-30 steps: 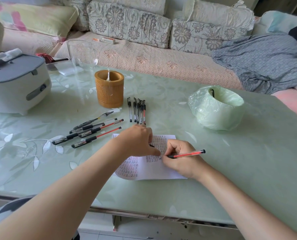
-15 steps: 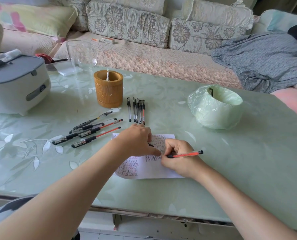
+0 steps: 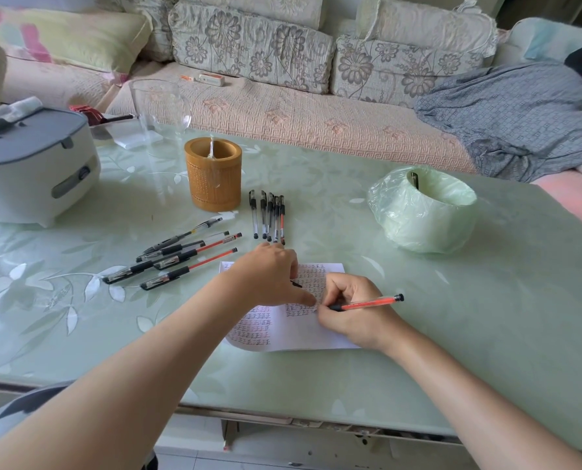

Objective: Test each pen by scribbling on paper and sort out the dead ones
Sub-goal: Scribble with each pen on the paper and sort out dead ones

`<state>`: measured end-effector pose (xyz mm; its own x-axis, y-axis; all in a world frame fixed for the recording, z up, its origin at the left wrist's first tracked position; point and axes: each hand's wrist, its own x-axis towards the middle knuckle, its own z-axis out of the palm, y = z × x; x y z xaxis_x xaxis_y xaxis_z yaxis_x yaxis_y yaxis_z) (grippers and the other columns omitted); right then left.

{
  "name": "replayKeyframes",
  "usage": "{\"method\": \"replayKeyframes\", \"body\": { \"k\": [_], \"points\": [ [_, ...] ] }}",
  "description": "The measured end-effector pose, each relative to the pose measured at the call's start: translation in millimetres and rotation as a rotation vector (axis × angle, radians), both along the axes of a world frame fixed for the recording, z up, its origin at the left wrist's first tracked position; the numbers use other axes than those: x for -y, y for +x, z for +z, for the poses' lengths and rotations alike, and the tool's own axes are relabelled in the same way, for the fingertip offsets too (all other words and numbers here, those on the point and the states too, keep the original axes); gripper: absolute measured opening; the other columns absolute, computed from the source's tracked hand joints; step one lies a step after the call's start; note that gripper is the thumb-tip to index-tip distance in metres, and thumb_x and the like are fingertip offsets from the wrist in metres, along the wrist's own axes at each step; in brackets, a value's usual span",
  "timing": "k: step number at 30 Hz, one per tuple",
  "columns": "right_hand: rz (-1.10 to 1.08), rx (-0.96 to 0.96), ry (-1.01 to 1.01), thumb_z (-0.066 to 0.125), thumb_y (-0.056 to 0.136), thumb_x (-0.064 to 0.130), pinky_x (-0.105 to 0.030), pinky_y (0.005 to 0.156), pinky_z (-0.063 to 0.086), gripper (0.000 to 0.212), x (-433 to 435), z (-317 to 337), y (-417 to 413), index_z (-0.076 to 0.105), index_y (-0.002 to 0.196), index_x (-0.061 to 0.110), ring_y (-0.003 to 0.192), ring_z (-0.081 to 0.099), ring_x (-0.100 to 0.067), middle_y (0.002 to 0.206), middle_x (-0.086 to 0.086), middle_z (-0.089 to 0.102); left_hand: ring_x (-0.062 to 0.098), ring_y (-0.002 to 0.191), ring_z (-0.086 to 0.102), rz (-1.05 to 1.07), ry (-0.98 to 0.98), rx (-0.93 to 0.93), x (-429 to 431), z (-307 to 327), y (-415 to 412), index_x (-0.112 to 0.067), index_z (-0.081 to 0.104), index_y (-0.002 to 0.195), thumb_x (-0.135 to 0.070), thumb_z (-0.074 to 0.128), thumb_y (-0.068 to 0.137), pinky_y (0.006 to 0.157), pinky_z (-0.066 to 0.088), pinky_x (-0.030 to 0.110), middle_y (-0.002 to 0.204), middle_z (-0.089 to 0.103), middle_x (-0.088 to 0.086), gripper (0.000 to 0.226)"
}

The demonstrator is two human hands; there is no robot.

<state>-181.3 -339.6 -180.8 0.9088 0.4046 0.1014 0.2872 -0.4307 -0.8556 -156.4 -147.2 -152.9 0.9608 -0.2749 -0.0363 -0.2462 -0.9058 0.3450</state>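
Note:
A white paper [image 3: 303, 334] covered with rows of red and black marks lies on the table. My right hand [image 3: 354, 310] grips a red pen [image 3: 367, 304], tip down on the sheet. My left hand [image 3: 265, 276] presses on the paper beside it, fingers curled, with a small black pen cap [image 3: 296, 284] poking out under them. Several capped pens [image 3: 269, 215] lie in a neat row beyond the paper. Several more pens [image 3: 181, 256], black and red, lie fanned out to the left.
A bamboo pen holder [image 3: 213, 174] stands behind the pens. A small bin lined with a green bag [image 3: 421, 212] sits at the right with one pen inside. A grey and white appliance [image 3: 31, 164] and a clear glass jug [image 3: 160, 106] stand at the left. A sofa lies beyond.
My right hand and the red pen have shifted slightly on the paper as the pen writes. My left hand stays pressed on the sheet.

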Motion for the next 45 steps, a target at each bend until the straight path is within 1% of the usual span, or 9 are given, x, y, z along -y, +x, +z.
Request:
{"method": "replayKeyframes", "body": {
  "k": [8,14,18,22,32,35,39,42,45],
  "points": [
    [-0.012,0.010,-0.028,0.059,0.063,0.013,-0.031,0.055,0.027,0.015,-1.2,-0.3,-1.1,0.045,0.064,0.007,0.057,0.035,-0.014,0.059,-0.001,0.040,0.016,0.092,0.045,-0.001,0.007,-0.013,-0.4,0.3,-0.2,-0.023,0.055,0.092,-0.070,0.072,0.065,0.071,0.039,0.028,0.097,0.055,-0.003,0.057],
    [0.008,0.007,-0.015,0.062,0.068,0.012,-0.030,0.055,0.031,0.013,-0.3,-1.4,-1.0,0.049,0.065,0.009,0.058,0.039,-0.014,0.060,-0.002,0.046,0.016,0.092,0.046,-0.006,-0.001,-0.018,-0.5,1.5,-0.1,-0.021,0.057,0.092,-0.069,0.073,0.064,0.072,0.042,0.028,0.096,0.056,-0.002,0.057],
    [0.043,-0.021,-0.004,0.061,0.067,0.009,-0.029,0.056,0.032,0.013,0.7,0.4,-1.4,0.049,0.064,0.009,0.059,0.041,-0.013,0.059,0.004,0.047,0.016,0.091,0.046,-0.008,-0.003,-0.015,-0.7,1.6,-0.5,-0.021,0.057,0.092,-0.068,0.073,0.065,0.069,0.039,0.028,0.096,0.056,-0.002,0.057],
    [0.047,-0.028,0.008,0.062,0.068,0.008,-0.028,0.056,0.034,0.013,0.9,2.0,-2.2,0.050,0.064,0.009,0.059,0.042,-0.012,0.060,0.003,0.049,0.015,0.090,0.046,-0.011,0.005,-0.019,-0.4,2.2,-0.2,-0.022,0.056,0.092,-0.068,0.073,0.065,0.068,0.037,0.027,0.096,0.056,-0.002,0.056],
    [0.018,-0.027,-0.035,0.059,0.060,0.012,-0.030,0.054,0.028,0.014,-0.8,5.1,-3.1,0.045,0.061,0.013,0.055,0.035,-0.013,0.055,0.008,0.041,0.014,0.093,0.044,0.008,-0.002,-0.025,-0.8,2.0,-2.3,-0.025,0.054,0.090,-0.070,0.073,0.064,0.069,0.036,0.027,0.098,0.055,-0.004,0.055],
    [-0.001,-0.038,0.049,0.061,0.064,0.008,-0.027,0.053,0.028,0.019,-1.3,8.4,-2.9,0.044,0.059,0.015,0.055,0.036,-0.012,0.056,0.006,0.041,0.014,0.093,0.044,0.003,0.003,-0.028,-0.6,1.9,-2.3,-0.024,0.055,0.091,-0.069,0.073,0.064,0.070,0.037,0.027,0.097,0.055,-0.004,0.055],
    [-0.123,-0.176,0.271,0.064,0.082,-0.009,-0.018,0.043,0.031,0.026,1.1,11.4,1.9,0.050,0.071,0.010,0.045,0.038,-0.008,0.054,0.005,0.047,0.014,0.090,0.050,-0.039,-0.026,-0.100,-7.3,10.4,-1.4,-0.022,0.060,0.098,-0.058,0.074,0.073,0.075,0.046,0.028,0.098,0.056,-0.005,0.047],
    [-0.142,-0.235,0.318,0.063,0.088,-0.007,-0.020,0.040,0.031,0.022,-0.5,13.0,3.3,0.065,0.080,0.013,0.045,0.040,-0.011,0.058,0.002,0.053,0.007,0.084,0.054,-0.100,-0.050,-0.158,-18.6,18.7,-1.7,-0.026,0.063,0.104,-0.043,0.074,0.081,0.069,0.043,0.020,0.093,0.054,-0.014,0.031],
    [-0.138,-0.265,0.301,0.054,0.095,-0.003,-0.020,0.039,0.038,0.027,-0.8,17.3,4.5,0.072,0.099,0.015,0.046,0.050,-0.012,0.069,-0.004,0.062,0.008,0.088,0.059,-0.127,-0.037,-0.139,-26.5,19.7,-2.4,-0.028,0.066,0.106,-0.030,0.073,0.084,0.077,0.048,0.020,0.094,0.060,-0.015,0.023]
  ]
}}
